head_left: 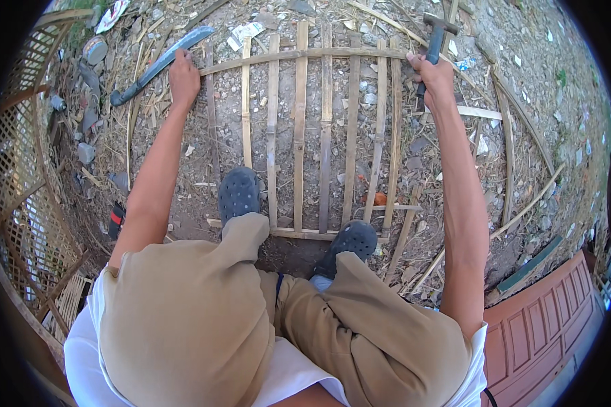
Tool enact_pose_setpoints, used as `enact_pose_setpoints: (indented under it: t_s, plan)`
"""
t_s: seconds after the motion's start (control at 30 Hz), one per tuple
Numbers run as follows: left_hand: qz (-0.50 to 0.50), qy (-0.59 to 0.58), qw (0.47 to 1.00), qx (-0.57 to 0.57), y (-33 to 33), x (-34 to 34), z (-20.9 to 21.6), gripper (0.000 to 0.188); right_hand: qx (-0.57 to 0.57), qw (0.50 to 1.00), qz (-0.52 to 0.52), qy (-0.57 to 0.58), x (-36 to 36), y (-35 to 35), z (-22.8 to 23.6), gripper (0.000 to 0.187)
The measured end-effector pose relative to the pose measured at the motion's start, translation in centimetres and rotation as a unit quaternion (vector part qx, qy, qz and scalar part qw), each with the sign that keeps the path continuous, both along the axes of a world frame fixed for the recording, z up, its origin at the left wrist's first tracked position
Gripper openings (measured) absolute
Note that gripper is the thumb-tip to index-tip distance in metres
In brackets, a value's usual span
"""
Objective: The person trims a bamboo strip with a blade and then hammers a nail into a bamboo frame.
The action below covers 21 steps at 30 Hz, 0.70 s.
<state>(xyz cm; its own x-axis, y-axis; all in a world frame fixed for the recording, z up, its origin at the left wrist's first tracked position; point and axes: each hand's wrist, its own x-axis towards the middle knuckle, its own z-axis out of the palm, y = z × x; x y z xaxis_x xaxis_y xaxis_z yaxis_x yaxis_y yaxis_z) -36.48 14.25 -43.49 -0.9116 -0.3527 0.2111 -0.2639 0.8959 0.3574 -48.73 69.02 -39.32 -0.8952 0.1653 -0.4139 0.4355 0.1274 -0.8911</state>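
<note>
My left hand (184,78) is closed around the middle of the blade of a machete (157,67), whose dark hooked handle points down and left. The left end of a long bamboo crosspiece (278,57) meets this hand; whether the fingers pinch it too is hard to see. In my right hand (434,76) is a hammer (435,47), gripped by its dark handle with the head up. The crosspiece's right end reaches the thumb of that hand. Beneath the crosspiece, several upright bamboo slats (300,136) lie side by side on the ground, their near ends at a bottom strip (302,235).
My dark clogs (239,193) stand at the slats' near end. Loose bamboo strips (506,146) lie at the right, on stony ground with litter. A lattice panel (13,156) is at the far left. A reddish panelled board (540,329) lies at the lower right.
</note>
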Motion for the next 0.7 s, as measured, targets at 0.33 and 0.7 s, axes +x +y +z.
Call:
enact_pose_setpoints:
  t_s: [0.33,0.7]
  plan:
    - [0.019,-0.015,1.0,-0.006,-0.3,0.0,-0.5,0.014,0.08,0.997,-0.004,-0.013,0.3,-1.1,0.3,0.028]
    - [-0.017,-0.13,0.987,-0.096,-1.4,-1.1,1.2,0.015,0.322,0.944,0.062,-0.039,-0.5,-2.6,2.2,0.035]
